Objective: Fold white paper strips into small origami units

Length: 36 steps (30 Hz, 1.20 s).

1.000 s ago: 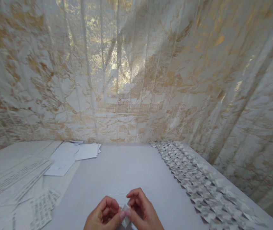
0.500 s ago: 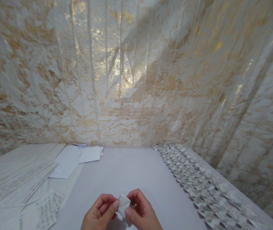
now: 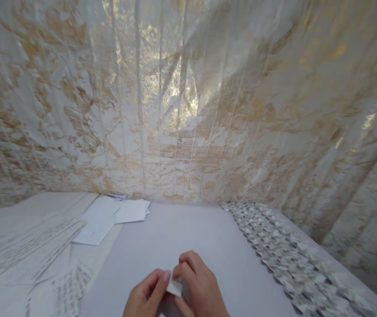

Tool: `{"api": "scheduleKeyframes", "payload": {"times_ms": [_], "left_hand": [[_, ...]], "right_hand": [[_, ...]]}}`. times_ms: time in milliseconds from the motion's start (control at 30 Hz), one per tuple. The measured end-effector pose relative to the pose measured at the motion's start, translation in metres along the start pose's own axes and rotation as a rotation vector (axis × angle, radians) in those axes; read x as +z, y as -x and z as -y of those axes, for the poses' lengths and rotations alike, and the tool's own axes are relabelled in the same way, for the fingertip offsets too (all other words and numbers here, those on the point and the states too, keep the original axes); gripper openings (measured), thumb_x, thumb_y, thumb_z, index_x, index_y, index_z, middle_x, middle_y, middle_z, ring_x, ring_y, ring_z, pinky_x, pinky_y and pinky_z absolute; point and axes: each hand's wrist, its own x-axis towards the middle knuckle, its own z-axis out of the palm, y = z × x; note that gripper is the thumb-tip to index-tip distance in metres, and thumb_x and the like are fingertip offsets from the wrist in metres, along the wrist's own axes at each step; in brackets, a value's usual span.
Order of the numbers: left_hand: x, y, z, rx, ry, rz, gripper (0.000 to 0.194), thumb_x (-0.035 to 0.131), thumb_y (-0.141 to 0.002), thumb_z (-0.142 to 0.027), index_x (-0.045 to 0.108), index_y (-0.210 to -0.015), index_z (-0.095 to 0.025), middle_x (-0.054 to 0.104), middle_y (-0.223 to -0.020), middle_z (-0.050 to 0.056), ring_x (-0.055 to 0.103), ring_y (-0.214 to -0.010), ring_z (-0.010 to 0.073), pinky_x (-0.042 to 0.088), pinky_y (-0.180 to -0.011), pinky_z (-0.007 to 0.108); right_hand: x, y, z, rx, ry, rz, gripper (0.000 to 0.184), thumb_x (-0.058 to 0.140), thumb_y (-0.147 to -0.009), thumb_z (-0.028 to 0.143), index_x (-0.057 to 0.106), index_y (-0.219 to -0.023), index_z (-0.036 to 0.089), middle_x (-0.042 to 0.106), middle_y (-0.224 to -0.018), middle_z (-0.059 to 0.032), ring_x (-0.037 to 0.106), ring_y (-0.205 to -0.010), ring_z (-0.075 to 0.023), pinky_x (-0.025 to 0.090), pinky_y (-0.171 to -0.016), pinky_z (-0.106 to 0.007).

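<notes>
Low in the middle of the view, my left hand (image 3: 147, 297) and my right hand (image 3: 198, 286) meet over a small folded piece of white paper (image 3: 174, 287). Both pinch it: my left thumb presses on its left edge, and my right fingers curl over its top and right side. Most of the paper is hidden under the fingers. The hands hover just above the white table (image 3: 175, 237).
A long band of several small folded paper pieces (image 3: 281, 251) runs along the table's right side. Printed sheets (image 3: 26, 251) and blank white papers (image 3: 116, 213) lie at the left. A white and gold curtain (image 3: 188, 101) hangs behind the table.
The folded paper, held up and showing its face half a second ago, is now mostly covered by my right fingers. The view has shifted slightly to the left.
</notes>
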Motion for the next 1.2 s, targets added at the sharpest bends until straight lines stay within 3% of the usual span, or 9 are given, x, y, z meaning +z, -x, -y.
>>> {"api": "scheduleKeyframes", "payload": {"times_ms": [167,300,400,533,700,900,1067,1200], "left_hand": [[-0.009,-0.001,-0.008,0.004,-0.154,0.006,0.059,0.062,-0.076,-0.078,0.065,-0.066,-0.02,0.052,-0.06,-0.004,0.049,-0.064,0.018,0.039,-0.063,0.026],[-0.009,-0.001,-0.015,0.015,-0.215,0.027,0.054,0.062,-0.078,-0.073,0.058,-0.06,-0.022,0.046,-0.056,-0.006,0.045,-0.06,0.0173,0.036,-0.06,0.027],[-0.008,-0.001,-0.017,0.035,-0.25,0.057,0.051,0.063,-0.078,-0.069,0.055,-0.059,-0.022,0.043,-0.059,-0.006,0.043,-0.062,0.0171,0.035,-0.06,0.026],[-0.006,0.001,-0.018,0.046,-0.227,0.052,0.048,0.064,-0.078,-0.066,0.059,-0.061,-0.022,0.046,-0.06,-0.005,0.044,-0.063,0.0175,0.037,-0.061,0.026],[-0.003,0.002,-0.014,0.085,-0.19,0.033,0.058,0.058,-0.079,-0.077,0.058,-0.063,-0.022,0.049,-0.061,-0.004,0.047,-0.064,0.0179,0.037,-0.062,0.027],[-0.009,-0.001,-0.008,0.072,-0.269,0.082,0.055,0.059,-0.082,-0.074,0.06,-0.068,-0.021,0.051,-0.063,-0.005,0.047,-0.064,0.0171,0.037,-0.063,0.027],[-0.008,0.002,-0.009,0.074,-0.283,0.08,0.051,0.059,-0.083,-0.07,0.06,-0.066,-0.021,0.056,-0.062,-0.003,0.051,-0.064,0.0182,0.039,-0.065,0.028],[-0.003,0.004,-0.013,0.07,-0.25,-0.01,0.051,0.062,-0.08,-0.069,0.057,-0.06,-0.022,0.053,-0.055,-0.004,0.047,-0.058,0.0168,0.036,-0.06,0.027]], "right_hand": [[-0.007,0.001,-0.001,0.122,-0.395,0.083,0.045,0.048,-0.07,0.004,0.064,-0.107,0.023,0.058,-0.094,-0.0041,0.059,-0.088,-0.0189,0.048,-0.075,-0.028],[-0.011,-0.001,-0.006,0.286,-0.561,0.125,0.022,0.057,-0.082,0.008,0.071,-0.09,0.023,0.062,-0.083,-0.0019,0.059,-0.079,-0.018,0.046,-0.072,-0.028],[-0.011,-0.002,-0.004,0.417,-0.657,0.104,0.014,0.067,-0.089,0.025,0.074,-0.078,0.022,0.064,-0.08,-0.0026,0.06,-0.077,-0.0183,0.044,-0.07,-0.029],[-0.006,-0.002,0.002,0.638,-0.829,0.019,0.032,0.078,-0.083,0.046,0.069,-0.068,0.019,0.062,-0.075,-0.0017,0.057,-0.072,-0.0172,0.042,-0.067,-0.029],[-0.001,-0.004,0.004,0.839,-1.018,-0.02,0.043,0.087,-0.069,0.052,0.06,-0.07,0.018,0.057,-0.063,0.0036,0.05,-0.06,-0.0128,0.038,-0.061,-0.027],[0.001,-0.005,0.003,0.859,-1.095,-0.057,0.044,0.091,-0.065,0.045,0.058,-0.078,0.019,0.056,-0.065,0.0061,0.051,-0.059,-0.0106,0.038,-0.06,-0.024],[0.003,-0.002,0.001,0.85,-1.087,0.037,0.042,0.085,-0.074,0.047,0.06,-0.094,0.02,0.055,-0.063,0.0076,0.048,-0.053,-0.0092,0.035,-0.056,-0.023],[0.001,-0.003,0.003,0.824,-1.081,0.043,0.037,0.08,-0.079,0.046,0.06,-0.095,0.02,0.052,-0.062,0.0083,0.045,-0.054,-0.0094,0.033,-0.057,-0.024]]}}
